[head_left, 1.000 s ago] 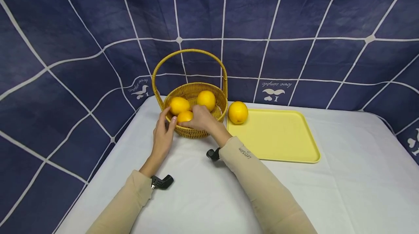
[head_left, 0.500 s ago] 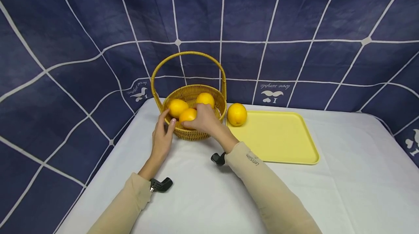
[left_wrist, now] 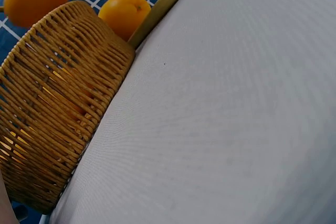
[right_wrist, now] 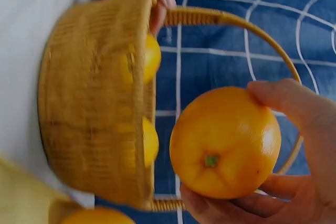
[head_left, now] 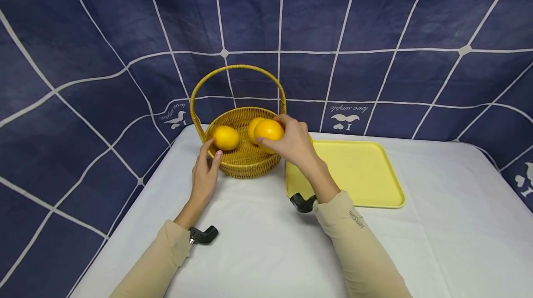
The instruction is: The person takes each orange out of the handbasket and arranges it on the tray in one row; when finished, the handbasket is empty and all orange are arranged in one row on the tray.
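Right grip (head_left: 293, 143) hides tray orange (left_wrist: 124, 13).

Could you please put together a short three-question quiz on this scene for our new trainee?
1. True or false: the right hand grips a round orange fruit lifted above the woven wicker basket.
2. How many orange fruits lie inside the basket now?
A. one
B. two
C. four
3. Fill in: the left hand touches the basket's ____.

Key
1. True: fingers and thumb curl round the fruit, clear of the basket.
2. B: one fruit on the left, and a second partly hidden behind the lifted one. Another orange fruit sits outside, at the edge of the flat yellow plastic tray.
3. Rim, on its near left side.
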{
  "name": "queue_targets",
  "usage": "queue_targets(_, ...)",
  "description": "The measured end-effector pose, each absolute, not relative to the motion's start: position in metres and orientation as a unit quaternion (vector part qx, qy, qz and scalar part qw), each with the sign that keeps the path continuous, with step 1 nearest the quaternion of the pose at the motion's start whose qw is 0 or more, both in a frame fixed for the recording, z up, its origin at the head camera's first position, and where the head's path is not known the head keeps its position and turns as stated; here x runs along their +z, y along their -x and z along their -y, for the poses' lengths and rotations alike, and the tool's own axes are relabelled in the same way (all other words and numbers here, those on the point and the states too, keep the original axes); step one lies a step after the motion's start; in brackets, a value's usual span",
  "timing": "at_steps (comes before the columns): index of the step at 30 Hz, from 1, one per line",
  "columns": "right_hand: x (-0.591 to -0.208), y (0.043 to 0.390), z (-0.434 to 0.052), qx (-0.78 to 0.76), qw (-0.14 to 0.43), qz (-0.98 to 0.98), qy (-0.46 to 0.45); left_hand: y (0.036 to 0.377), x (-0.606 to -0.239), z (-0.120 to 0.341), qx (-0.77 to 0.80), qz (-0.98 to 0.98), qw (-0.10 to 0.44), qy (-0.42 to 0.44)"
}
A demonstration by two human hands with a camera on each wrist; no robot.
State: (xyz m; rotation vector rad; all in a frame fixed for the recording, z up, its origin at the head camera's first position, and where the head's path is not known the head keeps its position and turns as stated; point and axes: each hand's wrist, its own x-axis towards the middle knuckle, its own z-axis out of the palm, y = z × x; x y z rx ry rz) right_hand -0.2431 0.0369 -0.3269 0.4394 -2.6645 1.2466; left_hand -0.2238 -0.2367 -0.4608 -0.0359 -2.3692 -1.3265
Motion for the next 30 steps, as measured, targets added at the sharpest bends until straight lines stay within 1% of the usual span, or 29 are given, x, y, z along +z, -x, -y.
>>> queue_targets(8, -0.331, 0.238, -0.084, 0.427, 0.117, 0.892, -0.085, 0.224, -0.463, 0.236, -0.474, 0.856, 0.206, 0.012)
queue_targets(17, -0.339, 0.242, -0.095, 0.433, 0.144, 0.888, -0.049, 0.221, -0.468, 0.242, -0.478, 0.852, 0.213, 0.008)
queue_targets(21, -0.345, 0.249, -0.108, 0.431, 0.149, 0.889, -0.031, 0.222, -0.467, 0.241, -0.48, 0.85, 0.217, 0.013)
queue_targets(27, -0.357, 0.259, -0.128, 0.43, 0.173, 0.886, 0.004, 0.225, -0.465, 0.239, -0.48, 0.85, 0.218, 0.014)
queue_targets(30, -0.363, 0.263, -0.136, 0.427, 0.17, 0.888, 0.028, 0.226, -0.465, 0.238, -0.479, 0.85, 0.216, 0.017)
